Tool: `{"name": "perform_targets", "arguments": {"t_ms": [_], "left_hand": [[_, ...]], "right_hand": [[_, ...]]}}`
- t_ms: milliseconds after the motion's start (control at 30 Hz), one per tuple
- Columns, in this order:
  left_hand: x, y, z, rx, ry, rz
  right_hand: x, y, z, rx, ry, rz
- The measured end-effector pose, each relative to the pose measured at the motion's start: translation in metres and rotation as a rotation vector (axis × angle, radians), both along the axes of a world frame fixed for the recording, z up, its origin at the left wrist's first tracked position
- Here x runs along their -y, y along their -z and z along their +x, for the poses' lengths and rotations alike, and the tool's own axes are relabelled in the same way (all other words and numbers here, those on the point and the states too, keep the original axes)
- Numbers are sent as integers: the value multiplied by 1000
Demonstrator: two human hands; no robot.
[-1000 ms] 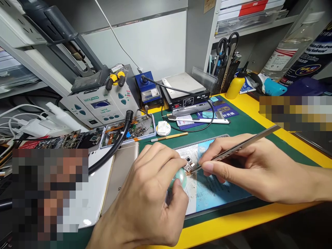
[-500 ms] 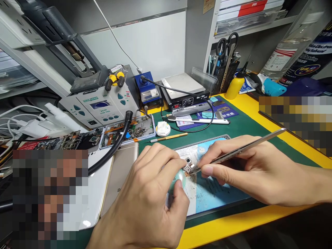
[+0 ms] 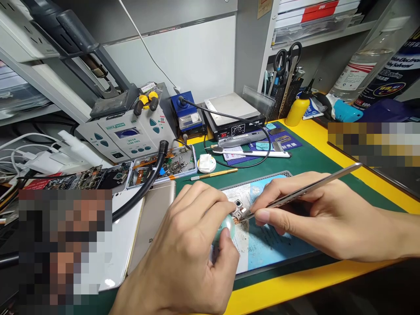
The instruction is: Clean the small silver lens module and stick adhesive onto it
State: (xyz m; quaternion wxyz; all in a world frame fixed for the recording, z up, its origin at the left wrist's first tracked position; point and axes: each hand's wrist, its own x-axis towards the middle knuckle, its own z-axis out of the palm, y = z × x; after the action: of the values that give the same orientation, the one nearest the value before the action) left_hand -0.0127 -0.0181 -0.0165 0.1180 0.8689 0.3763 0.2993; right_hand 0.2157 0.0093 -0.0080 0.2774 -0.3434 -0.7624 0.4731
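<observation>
My left hand (image 3: 192,240) curls around a glossy, pale green round object (image 3: 228,225), its thumb at the near side. Its fingertips reach the edge of a small circuit board piece (image 3: 239,209) with a dark square part and copper-coloured bits. In my right hand (image 3: 320,214) are slim metal tweezers (image 3: 311,187), pinched between thumb and fingers and slanting up to the right. Their tips come down at the board piece, partly hidden by my fingers. Beneath lies a white and blue work pad (image 3: 275,251) with small specks and marks.
A hot air station (image 3: 127,135) stands back left, its black hose (image 3: 147,186) crossing phones and a parts tray (image 3: 180,166). Behind the pad lie a gold-handled pen-like tool (image 3: 218,174) and a white brush (image 3: 259,153). A heating plate (image 3: 232,109) and yellow bottle (image 3: 298,109) stand farther back.
</observation>
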Motion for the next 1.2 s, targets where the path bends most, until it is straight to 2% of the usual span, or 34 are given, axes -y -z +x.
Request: {"name": "perform_targets", "arguments": {"t_ms": [500,733,1200], "left_hand": [[1,1,1,50,3,-31],[0,2,1,58,11,-6],[-2,2,0,20,-8,60]], "right_hand": [[0,3,0,37,71,-35],[1,3,0,48,61,-27],[-1,6,-2,40,109,59]]}}
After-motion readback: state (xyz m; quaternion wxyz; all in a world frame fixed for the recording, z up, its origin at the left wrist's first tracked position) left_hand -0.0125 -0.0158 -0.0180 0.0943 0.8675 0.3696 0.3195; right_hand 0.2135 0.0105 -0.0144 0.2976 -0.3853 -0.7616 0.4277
